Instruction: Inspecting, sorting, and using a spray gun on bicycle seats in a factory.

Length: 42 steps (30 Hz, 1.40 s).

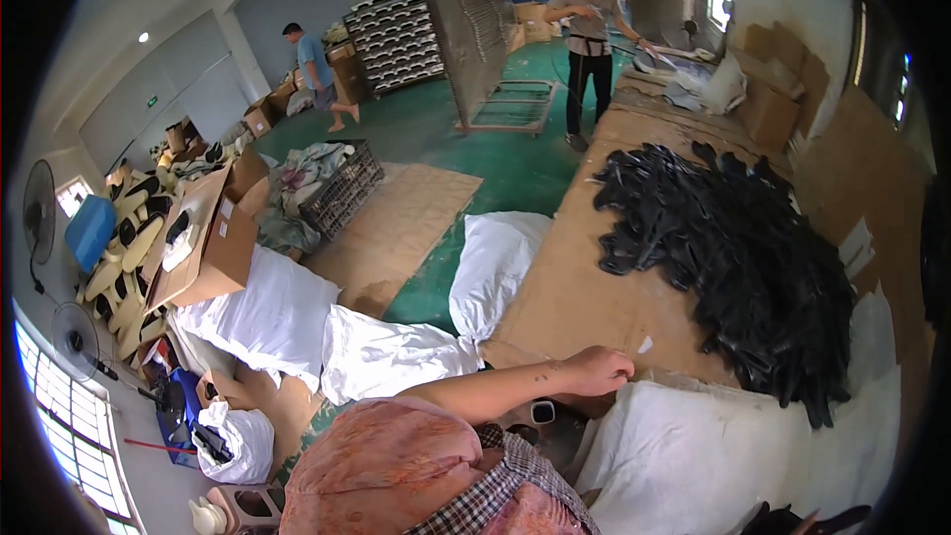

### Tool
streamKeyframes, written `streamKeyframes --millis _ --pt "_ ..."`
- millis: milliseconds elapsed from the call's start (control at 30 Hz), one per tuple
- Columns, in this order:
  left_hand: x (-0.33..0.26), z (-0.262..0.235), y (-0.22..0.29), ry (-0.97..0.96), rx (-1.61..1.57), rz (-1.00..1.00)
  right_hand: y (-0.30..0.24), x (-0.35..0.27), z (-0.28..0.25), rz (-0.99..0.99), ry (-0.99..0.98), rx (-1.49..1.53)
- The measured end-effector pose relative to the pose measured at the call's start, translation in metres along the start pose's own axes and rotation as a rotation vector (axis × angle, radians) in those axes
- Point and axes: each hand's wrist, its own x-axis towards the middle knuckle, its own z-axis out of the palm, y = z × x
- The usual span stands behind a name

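My left arm reaches across from the lower middle, and my left hand (597, 371) is closed at the near edge of the cardboard-covered table (565, 307). Its fingers are curled, and whatever they hold, if anything, is hidden. Just right of it, a white sack (693, 456) lies against the table's near end. A large heap of glossy black, limp pieces (753, 267) covers the right side of the table; their exact kind is unclear. A small white scrap (645, 345) lies close to my hand. My right hand does not show; some dark pieces (812, 519) appear at the lower right rim.
White sacks (396, 352) lie on the floor left of the table, by an open cardboard box (220, 248) and a black crate (342, 188). One person (590, 40) stands at the table's far end; another (315, 69) walks at the back left. A metal rack (475, 50) stands behind.
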Motion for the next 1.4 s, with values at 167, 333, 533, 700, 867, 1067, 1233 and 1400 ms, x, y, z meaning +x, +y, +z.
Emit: streamKeyframes --millis 167,333,533,700,867,1067,1233,1400 --pt "-0.014 -0.043 -0.054 0.056 -0.015 -0.048 -0.008 -0.068 0.021 0.188 -0.249 0.099" --pt "-0.013 -0.049 -0.112 0.083 -0.124 -0.172 0.004 -0.125 0.048 0.249 -0.446 0.335" --pt "0.055 0.035 -0.094 -0.126 -0.333 -0.181 0.04 -0.194 -0.041 0.187 -0.544 -0.015" --pt "0.114 0.161 -0.015 -0.551 -0.363 -0.384 0.057 -0.252 -0.092 0.199 -0.505 -0.192" --pt "0.121 0.288 0.019 -0.88 -0.597 -1.006 0.039 -0.249 -0.06 0.275 -0.616 -0.446" --pt "0.128 0.35 0.07 -0.735 -0.916 -1.086 0.035 -0.224 -0.06 0.458 -0.71 -0.53" --pt "0.194 0.282 0.094 -1.025 -0.771 -0.718 -0.046 -0.187 -0.122 0.917 -0.542 0.176" --pt "0.232 0.26 0.104 -1.139 -0.817 -0.464 -0.09 -0.167 -0.11 0.691 -0.732 0.018"
